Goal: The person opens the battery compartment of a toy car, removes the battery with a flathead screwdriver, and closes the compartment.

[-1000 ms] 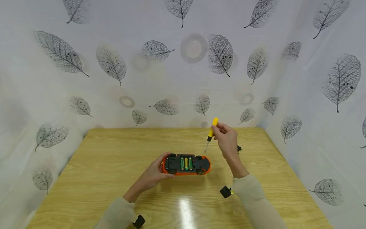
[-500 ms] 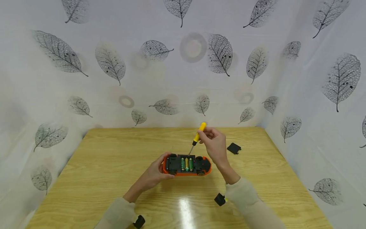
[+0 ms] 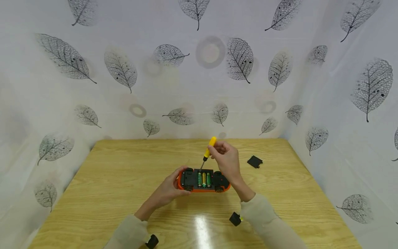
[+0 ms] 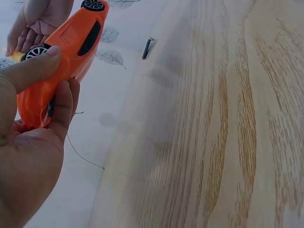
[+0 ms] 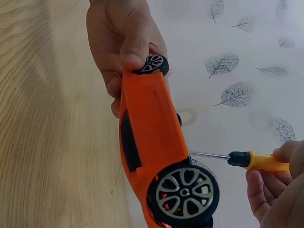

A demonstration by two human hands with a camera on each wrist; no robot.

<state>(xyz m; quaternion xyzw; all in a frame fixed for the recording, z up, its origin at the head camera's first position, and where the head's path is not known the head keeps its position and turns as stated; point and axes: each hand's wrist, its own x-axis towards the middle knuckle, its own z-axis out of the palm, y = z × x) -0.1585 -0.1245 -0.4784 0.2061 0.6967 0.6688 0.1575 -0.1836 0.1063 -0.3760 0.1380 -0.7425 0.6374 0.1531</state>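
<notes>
An orange toy car [image 3: 183,178] is held upside down above the table, its black underside facing up. My left hand [image 3: 166,190] grips one end, the thumb near a wheel [image 4: 37,52] in the left wrist view. Several green and yellow batteries [image 3: 204,180] lie in the car's uncovered compartment. With thumb and fingers, my right hand [image 3: 228,160] pinches a yellow-handled screwdriver [image 3: 209,147]. Its tip is at the compartment's far edge; exact contact cannot be made out. In the right wrist view the car body hides the end of the shaft [image 5: 209,155].
A black battery cover [image 3: 255,161] lies on the wooden table [image 3: 130,162], right of the car. Black wrist cameras [image 3: 235,219] jut out by both sleeves. Leaf-patterned white sheeting [image 3: 186,86] hangs behind the table and at both sides.
My right hand has moved left and slightly down, bringing the screwdriver tip from beyond the car's right end to the compartment edge. The battery cover has come into full sight. My left hand stays nearly still.
</notes>
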